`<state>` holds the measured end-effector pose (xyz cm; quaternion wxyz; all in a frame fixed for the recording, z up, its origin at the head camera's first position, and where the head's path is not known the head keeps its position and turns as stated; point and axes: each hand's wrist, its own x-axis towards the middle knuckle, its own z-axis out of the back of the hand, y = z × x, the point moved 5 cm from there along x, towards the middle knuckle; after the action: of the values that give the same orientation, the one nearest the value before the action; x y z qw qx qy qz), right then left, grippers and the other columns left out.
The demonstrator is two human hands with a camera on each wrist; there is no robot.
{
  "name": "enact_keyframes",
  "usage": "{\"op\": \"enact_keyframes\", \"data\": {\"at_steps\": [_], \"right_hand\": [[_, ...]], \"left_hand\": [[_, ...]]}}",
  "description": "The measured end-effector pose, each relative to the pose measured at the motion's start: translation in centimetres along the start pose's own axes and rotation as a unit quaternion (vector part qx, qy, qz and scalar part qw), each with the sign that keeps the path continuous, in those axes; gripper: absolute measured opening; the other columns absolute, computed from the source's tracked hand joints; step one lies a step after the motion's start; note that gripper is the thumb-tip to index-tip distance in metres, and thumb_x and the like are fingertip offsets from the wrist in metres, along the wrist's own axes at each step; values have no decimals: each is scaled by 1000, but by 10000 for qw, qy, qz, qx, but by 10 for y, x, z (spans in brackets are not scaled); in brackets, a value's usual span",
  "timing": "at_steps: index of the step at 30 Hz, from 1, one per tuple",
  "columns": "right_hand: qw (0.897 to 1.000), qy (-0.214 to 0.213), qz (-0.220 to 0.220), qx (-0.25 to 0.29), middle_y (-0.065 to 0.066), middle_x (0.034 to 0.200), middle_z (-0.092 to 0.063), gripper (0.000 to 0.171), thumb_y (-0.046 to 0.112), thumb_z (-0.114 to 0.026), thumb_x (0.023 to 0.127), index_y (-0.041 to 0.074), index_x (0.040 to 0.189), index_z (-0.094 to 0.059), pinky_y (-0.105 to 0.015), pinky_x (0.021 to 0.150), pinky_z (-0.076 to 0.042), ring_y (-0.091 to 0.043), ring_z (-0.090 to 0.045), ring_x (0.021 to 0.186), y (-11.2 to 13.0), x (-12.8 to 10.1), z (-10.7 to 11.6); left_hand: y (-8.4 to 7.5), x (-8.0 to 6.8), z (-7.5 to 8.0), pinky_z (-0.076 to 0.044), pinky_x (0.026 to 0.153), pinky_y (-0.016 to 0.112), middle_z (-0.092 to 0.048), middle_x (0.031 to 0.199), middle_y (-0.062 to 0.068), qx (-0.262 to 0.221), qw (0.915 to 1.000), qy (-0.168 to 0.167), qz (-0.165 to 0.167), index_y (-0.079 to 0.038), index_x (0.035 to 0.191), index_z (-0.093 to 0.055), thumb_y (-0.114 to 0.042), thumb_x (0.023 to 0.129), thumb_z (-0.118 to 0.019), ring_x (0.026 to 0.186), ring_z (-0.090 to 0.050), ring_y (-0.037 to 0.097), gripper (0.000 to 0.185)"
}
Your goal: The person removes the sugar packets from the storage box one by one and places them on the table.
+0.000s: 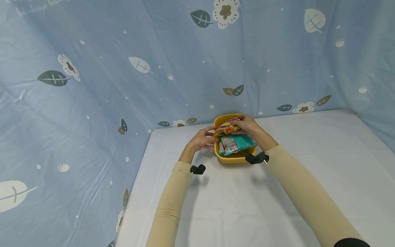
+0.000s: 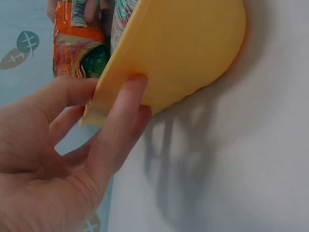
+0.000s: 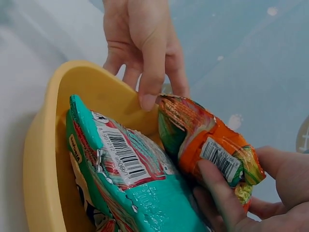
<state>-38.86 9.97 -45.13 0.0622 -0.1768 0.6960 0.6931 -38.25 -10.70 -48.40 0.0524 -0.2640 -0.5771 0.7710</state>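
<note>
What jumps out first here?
The yellow bowl at the far edge of the white table, stuffed with snack packets. The right hand grips an orange packet above a teal packet lying in the bowl; the left hand holds the bowl's rim. Behind is a blue leaf-print cloth.

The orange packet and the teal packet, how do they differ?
The orange packet is pinched in the right hand, above the yellow bowl; the teal packet lies in the bowl, unheld. The orange packet looks smaller than the teal packet. Both are crinkled and carry barcodes.
</note>
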Motion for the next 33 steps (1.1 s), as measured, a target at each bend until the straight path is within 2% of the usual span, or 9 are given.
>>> {"op": "enact_keyframes", "data": {"at_steps": [11, 25, 33], "right_hand": [[9995, -105, 64, 289, -24, 153, -30, 72, 9, -57, 98, 0, 156, -16, -40, 93, -59, -37, -49, 131, -2, -2, 2], [9987, -45, 107, 487, -24, 155, -26, 71, 8, -57, 98, 2, 156, -16, -41, 96, -57, -39, -46, 133, 1, -10, 4], [9984, 36, -26, 569, -26, 157, -20, 71, 9, -56, 99, 2, 156, -15, -46, 106, -50, -42, -41, 137, 1, -11, 10]], "left_hand": [[1, 2, 1, -65, 73, 39, -45, 145, 19, 18, 10000, -18, -17, -29, 149, -40, -2, 93, -64, 110, -65, 35, 67], [1, 1, -1, -64, 74, 41, -47, 142, 20, 15, 10000, -7, -55, -29, 149, -41, -2, 93, -64, 112, -64, 37, 66], [3, 2, 0, -64, 77, 44, -47, 141, 20, 37, 10000, -12, -90, -27, 150, -40, -2, 93, -63, 107, -66, 37, 66]]}}
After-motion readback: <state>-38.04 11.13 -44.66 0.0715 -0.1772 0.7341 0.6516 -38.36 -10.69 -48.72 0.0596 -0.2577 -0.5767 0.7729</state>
